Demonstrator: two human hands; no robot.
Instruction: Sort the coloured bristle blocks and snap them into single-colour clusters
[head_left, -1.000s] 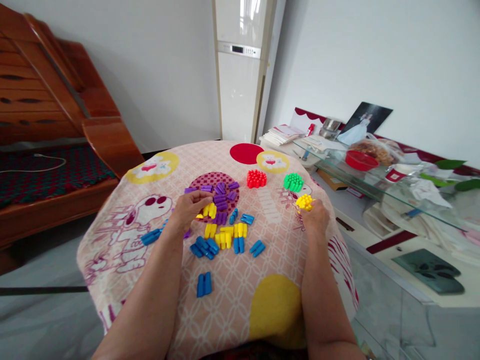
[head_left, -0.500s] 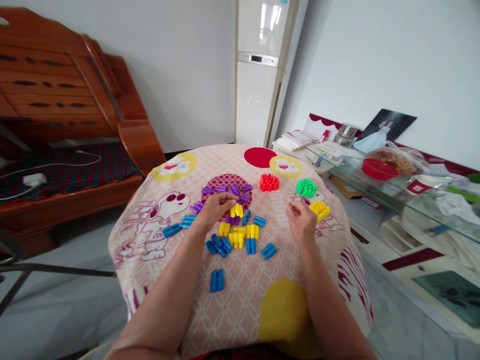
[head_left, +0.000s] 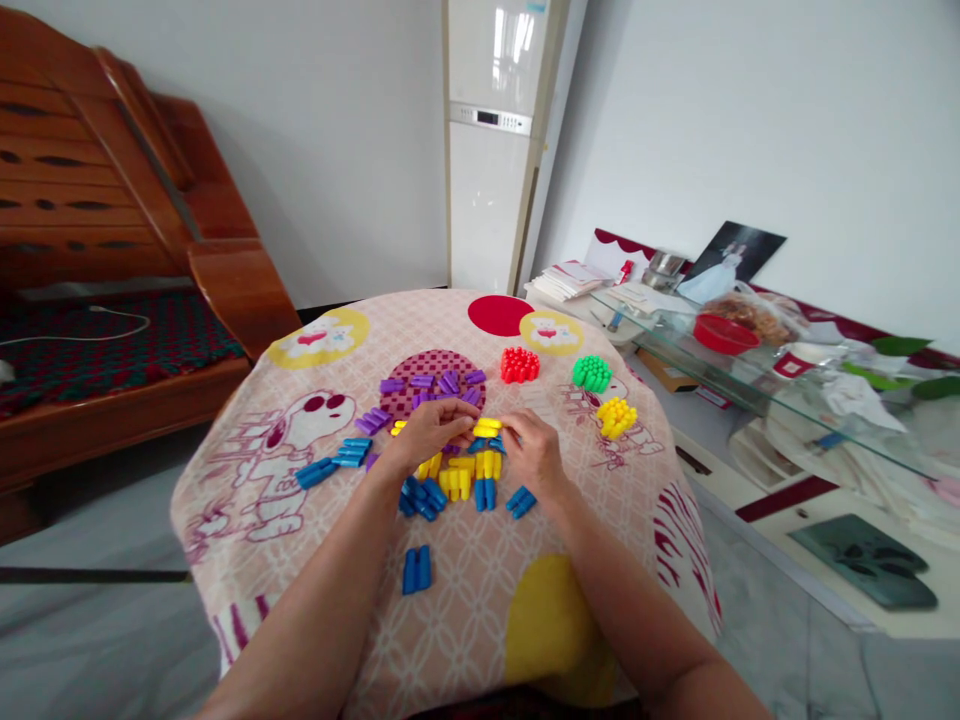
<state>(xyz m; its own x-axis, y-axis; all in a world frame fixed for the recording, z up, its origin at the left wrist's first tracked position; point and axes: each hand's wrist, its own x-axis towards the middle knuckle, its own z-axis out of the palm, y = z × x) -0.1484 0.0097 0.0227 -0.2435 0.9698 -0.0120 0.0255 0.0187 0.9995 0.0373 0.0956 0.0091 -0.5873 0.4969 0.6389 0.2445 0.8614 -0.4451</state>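
Over the middle of the table, a yellow plastic building block [head_left: 488, 428] is held level between my two hands. The fingertips of my left hand [head_left: 437, 432] pinch its left end, and those of my right hand [head_left: 534, 448] close on its right end. Beneath and in front of my hands lie several more yellow blocks [head_left: 455, 484] and blue blocks [head_left: 421, 497], some partly covered by my left hand. Purple blocks [head_left: 448, 382] are scattered just beyond it. One blue pair [head_left: 417, 569] rests apart, nearer to me.
Tight clusters of red [head_left: 520, 365], green [head_left: 592, 374] and yellow pieces [head_left: 617, 418] stand at the back right on the patterned tablecloth [head_left: 465, 620]. A wooden bench [head_left: 232, 290] is at the left. To the right, a glass-topped cabinet [head_left: 750, 400] carries a red bowl [head_left: 726, 334].
My right hand has moved left to meet the yellow block in my left hand, and the block now lies level between them. The camera view has shifted slightly to the right.
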